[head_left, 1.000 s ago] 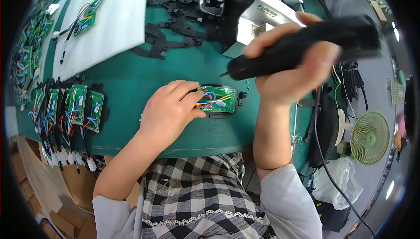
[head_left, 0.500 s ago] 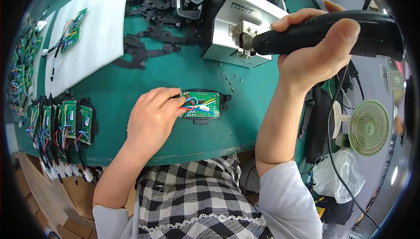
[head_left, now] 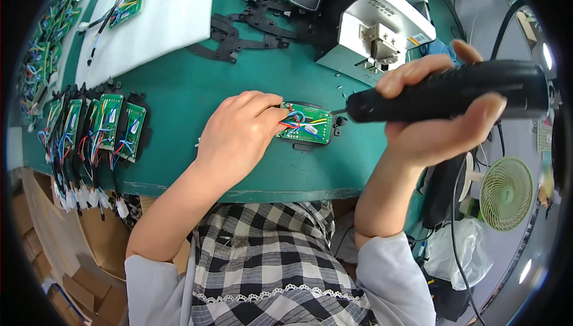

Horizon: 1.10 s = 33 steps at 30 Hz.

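Note:
Under my left hand [head_left: 242, 126], a green circuit board [head_left: 315, 124] lies in a black plastic housing on the table. My left fingers grip its left end, by a bundle of red, blue and yellow wires [head_left: 293, 119]. A black electric screwdriver [head_left: 447, 92] is wrapped in my right hand [head_left: 430, 111], held almost level. Its bit [head_left: 339, 112] points left at the upper right corner of the board; whether it touches, or carries a screw, is too small to make out.
Beyond the board stands a white screw feeder [head_left: 388, 28], with a few loose screws [head_left: 340, 86] before it. Black plastic frames [head_left: 239, 36] lie at the back. Several wired board units [head_left: 110, 123] stand at left, near a white foam sheet [head_left: 173, 22]. A green fan [head_left: 506, 193] is at right.
The screwdriver has come away from the screw feeder, down and nearer, to the board's upper right corner. My left hand stays on the board; the whole view has shifted.

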Available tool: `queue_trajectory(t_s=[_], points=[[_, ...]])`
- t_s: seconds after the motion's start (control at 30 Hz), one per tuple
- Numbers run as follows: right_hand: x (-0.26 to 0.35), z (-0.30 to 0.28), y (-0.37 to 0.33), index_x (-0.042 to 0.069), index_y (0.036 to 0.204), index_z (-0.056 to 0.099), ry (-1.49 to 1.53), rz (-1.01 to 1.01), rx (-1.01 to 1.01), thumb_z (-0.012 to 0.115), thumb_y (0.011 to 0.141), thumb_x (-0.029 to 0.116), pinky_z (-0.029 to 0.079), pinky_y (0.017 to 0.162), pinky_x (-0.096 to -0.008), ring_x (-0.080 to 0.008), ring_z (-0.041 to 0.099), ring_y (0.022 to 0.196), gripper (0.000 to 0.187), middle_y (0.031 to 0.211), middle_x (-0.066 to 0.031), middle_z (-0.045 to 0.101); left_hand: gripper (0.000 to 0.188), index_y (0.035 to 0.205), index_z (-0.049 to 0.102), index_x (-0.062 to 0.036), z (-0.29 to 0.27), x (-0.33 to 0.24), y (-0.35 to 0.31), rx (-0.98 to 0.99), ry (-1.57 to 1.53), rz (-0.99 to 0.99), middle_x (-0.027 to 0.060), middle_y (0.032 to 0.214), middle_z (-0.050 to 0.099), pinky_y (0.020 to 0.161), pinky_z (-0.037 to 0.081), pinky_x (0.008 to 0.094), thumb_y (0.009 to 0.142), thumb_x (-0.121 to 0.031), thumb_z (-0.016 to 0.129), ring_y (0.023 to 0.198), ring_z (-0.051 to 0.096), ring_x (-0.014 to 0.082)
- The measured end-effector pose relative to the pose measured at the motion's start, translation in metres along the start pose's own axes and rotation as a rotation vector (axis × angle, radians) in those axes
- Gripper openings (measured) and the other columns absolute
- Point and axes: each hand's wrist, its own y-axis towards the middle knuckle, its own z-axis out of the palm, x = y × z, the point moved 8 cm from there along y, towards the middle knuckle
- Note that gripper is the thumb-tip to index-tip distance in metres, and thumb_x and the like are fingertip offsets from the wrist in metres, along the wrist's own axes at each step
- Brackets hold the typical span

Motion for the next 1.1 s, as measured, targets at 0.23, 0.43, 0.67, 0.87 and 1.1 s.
queue_trajectory(t_s=[0.23,0.43,0.67,0.87,1.1], points=[[-0.01,0.054,-0.038,-0.005,0.119,0.033,0.049,0.142,0.268,0.05,0.082,0.069,0.052,0.047,-0.0342,-0.0254,0.057,0.048,0.085,0.068,-0.0173,0.056,0.018,0.091,0.064,-0.0057,0.001,-0.001,0.0,-0.019,0.025,0.026,0.0043,0.104,0.064,0.081,0.047,0.0368,0.074,-0.008,0.069,0.098,0.06,0.0242],[-0.017,0.061,-0.045,-0.005,0.115,0.037,-0.055,0.109,0.284,0.051,0.08,0.072,0.051,0.047,-0.0306,-0.0215,0.058,0.049,0.087,0.067,-0.0143,0.058,0.019,0.092,0.067,-0.0061,-0.002,-0.003,0.0,-0.027,0.065,0.024,0.0048,0.101,0.065,0.084,0.047,0.0346,0.074,-0.012,0.068,0.099,0.06,0.0214],[-0.011,0.071,-0.054,-0.004,0.118,0.038,-0.088,0.075,0.383,0.048,0.081,0.073,0.049,0.046,-0.0313,-0.0216,0.056,0.049,0.086,0.067,-0.0137,0.057,0.015,0.089,0.066,-0.0064,-0.001,0.0,-0.001,0.02,0.06,0.009,0.0029,0.1,0.063,0.08,0.047,0.0323,0.075,-0.011,0.063,0.095,0.059,0.0202],[-0.013,0.068,-0.056,-0.003,0.12,0.038,-0.053,0.044,0.388,0.044,0.082,0.074,0.047,0.046,-0.0319,-0.0217,0.055,0.048,0.086,0.066,-0.0131,0.056,0.013,0.088,0.065,-0.0057,0.003,0.002,0.001,0.082,0.1,-0.024,0.0029,0.102,0.063,0.081,0.047,0.0314,0.077,-0.011,0.06,0.097,0.058,0.0203],[-0.033,-0.004,-0.016,0.006,0.118,0.049,0.587,0.243,-0.046,0.041,0.088,0.067,0.044,0.045,-0.036,-0.0225,0.05,0.047,0.069,0.067,-0.0117,0.055,0.055,0.118,0.057,-0.0062,0.0,-0.019,0.003,0.016,0.115,0.065,0.0103,0.129,0.052,0.099,0.04,0.0391,0.07,-0.025,0.075,0.119,0.05,0.0249]])
